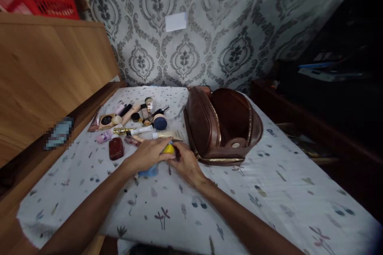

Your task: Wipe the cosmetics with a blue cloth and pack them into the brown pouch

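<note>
A person's two bare hands meet above a cloth-covered surface, seen from the wearer's own viewpoint. The left hand (151, 154) is nearly closed, thumb and fingers pinching a small yellow item (169, 149). The right hand (186, 164) meets it from the other side, fingers bent inward; whether it grips too, I cannot tell, because the fingertips are hidden. Coming from both sides probably steadies so small an object, which sits directly between the hands.

Just under the left hand is something blue (148, 171), mostly covered; I cannot tell whether it is held or lies on the cloth. Immediately beyond the fingers lies a cream tube (169, 134), on its side, perhaps because that keeps it from toppling.

Left of the left hand is a dark red case (116, 148). Beyond it and the left hand, cosmetics lie loosely grouped, including a navy-based jar (160, 122) and a black-and-gold compact (107, 120); spread out like this, most pieces can be seen and reached singly.

Just beside the right hand, on its far right, stands a brown bag (197, 123), its zip wide apart and its mouth gaping, which seems to leave the inside within easy reach. Under everything is a white printed cloth (185, 227); farthest from the hands rises a patterned wall (209, 48).
</note>
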Demonstrator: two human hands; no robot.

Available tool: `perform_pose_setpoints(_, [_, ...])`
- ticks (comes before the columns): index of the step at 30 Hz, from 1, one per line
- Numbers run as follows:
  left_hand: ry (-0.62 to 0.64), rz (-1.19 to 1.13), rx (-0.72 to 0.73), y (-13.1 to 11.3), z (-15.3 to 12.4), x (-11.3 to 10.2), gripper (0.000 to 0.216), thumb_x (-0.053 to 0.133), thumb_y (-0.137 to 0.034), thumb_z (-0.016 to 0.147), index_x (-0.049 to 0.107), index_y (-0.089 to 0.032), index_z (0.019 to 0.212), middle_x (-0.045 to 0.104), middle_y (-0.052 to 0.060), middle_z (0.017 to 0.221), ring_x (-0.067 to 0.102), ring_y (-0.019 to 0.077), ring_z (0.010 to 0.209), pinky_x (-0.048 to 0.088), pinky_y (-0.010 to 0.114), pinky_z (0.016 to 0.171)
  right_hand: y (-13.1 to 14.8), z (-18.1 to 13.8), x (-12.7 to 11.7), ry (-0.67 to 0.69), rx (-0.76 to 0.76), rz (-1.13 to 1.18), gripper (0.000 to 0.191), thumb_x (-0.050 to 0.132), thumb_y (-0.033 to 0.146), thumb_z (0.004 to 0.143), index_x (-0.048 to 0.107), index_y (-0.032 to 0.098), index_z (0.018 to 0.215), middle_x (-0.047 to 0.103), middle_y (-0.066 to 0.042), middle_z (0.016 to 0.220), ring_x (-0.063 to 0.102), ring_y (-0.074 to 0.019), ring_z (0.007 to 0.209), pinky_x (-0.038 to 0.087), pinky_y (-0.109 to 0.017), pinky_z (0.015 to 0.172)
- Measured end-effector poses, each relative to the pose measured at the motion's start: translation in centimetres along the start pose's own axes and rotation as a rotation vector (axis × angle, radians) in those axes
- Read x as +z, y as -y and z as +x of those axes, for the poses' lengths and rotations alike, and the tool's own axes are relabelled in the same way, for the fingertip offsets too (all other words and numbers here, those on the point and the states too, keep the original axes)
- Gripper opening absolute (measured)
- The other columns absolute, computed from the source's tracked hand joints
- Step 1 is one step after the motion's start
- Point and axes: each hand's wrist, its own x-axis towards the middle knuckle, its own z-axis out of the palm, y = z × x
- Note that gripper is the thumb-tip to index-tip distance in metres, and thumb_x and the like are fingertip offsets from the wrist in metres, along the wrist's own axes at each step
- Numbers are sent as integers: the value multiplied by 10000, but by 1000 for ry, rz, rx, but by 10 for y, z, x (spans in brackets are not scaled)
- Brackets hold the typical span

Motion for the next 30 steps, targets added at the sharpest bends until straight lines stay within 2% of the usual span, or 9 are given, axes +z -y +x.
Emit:
perform_pose_setpoints(5, [-53,177,36,-5,-3,2,554,432,-564,980,456,-303,1468,689,114,1170,699,299,978,521,380,799,1,0,0,1,22,31,340,666,134,731,622,180,1066,687,-91,1084,625,-257,1024,485,-404,913])
perform_pose_setpoints(9, [-121,286,67,-7,-2,5,542,450,-555,975,503,-254,1423,704,123,1092,705,287,893,504,336,695,3,1,0,8,60,30,350,663,147,733,634,150,1081,701,-105,1074,634,-255,973,497,-404,884])
perform_pose_setpoints(12, [-129,357,56,-8,0,5,453,467,-525,982,608,-191,1253,729,110,999,709,263,829,472,301,636,4,2,-1,9,63,39,326,685,190,752,645,165,1074,711,-88,1048,638,-237,936,501,-378,860])
perform_pose_setpoints(15, [-154,393,64,-8,0,6,345,454,-467,1006,653,-188,1044,735,74,874,702,239,755,432,281,583,4,2,-1,12,93,37,306,702,230,761,654,174,1059,716,-75,1005,644,-238,921,500,-368,843])
perform_pose_setpoints(21, [-352,345,175,-5,-2,18,312,419,-390,1033,647,-195,952,708,44,747,675,199,674,424,275,573,5,1,-4,33,131,96,466,657,235,781,602,134,1232,711,-122,1123,657,-265,983,504,-417,890])
perform_pose_setpoints(23, [-389,267,199,-5,-2,22,313,402,-373,1038,645,-193,958,711,43,763,678,190,681,448,276,598,4,2,-4,27,114,142,504,653,230,774,584,152,1267,704,-117,1173,658,-265,1037,495,-418,934])
perform_pose_setpoints(25, [-398,161,177,-5,-2,23,300,403,-372,1036,639,-189,997,727,62,849,693,198,746,488,288,654,3,2,-5,20,93,189,457,656,251,778,602,180,1226,711,-93,1163,660,-254,1041,492,-403,943])
perform_pose_setpoints(28, [-372,5,82,-5,0,21,307,467,-413,1007,597,-188,1171,722,105,1084,701,248,967,535,337,788,-1,2,-3,-4,105,230,387,663,308,779,612,196,1146,724,-53,1016,661,-233,911,516,-373,844])
perform_pose_setpoints(30, [-322,-77,28,-3,1,20,430,518,-449,976,517,-186,1315,671,132,1255,665,287,1113,536,381,870,-4,3,-1,-41,126,258,371,677,312,752,605,190,1095,707,-42,938,647,-227,858,519,-363,803])
